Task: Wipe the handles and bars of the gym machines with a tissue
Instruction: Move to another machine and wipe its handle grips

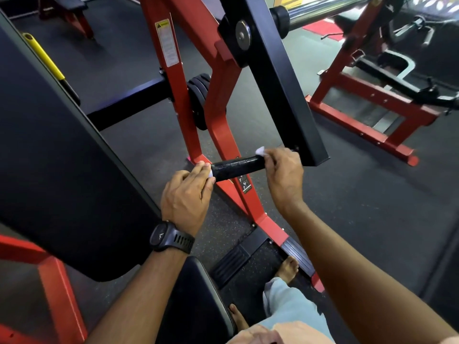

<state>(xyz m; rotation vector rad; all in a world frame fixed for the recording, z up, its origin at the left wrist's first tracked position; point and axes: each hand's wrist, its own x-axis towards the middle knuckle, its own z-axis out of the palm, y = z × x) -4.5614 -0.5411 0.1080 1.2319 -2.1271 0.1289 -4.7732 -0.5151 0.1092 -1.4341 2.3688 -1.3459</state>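
Two bare forearms reach forward from the bottom edge of the view, over a black seat pad (198,301) and a pale trouser leg, with two bare feet on the dark rubber floor (372,219) below. One black watch (171,238) sits on the left wrist.

One black handle (237,167) juts out sideways from the lower end of a black machine arm (278,78), and both hands are at it, one at each end. At the free end, the left hand (186,194) is palm down with its wrist straight, its fingers closed together over the tip; a sliver of white tissue (211,174) shows between the fingertips and the handle's end. At the inner end, next to the black arm, the right hand (283,172) is bent down at the wrist and curled over the handle, closed on it, and a second bit of white tissue (260,151) pokes out above its fingers. Whether these are two pieces or one cannot be told.

Behind the handle stands the red frame (218,115) of the machine, with one stack of black weight plates (198,100) on a peg. A large black back pad (49,145) fills the left side.
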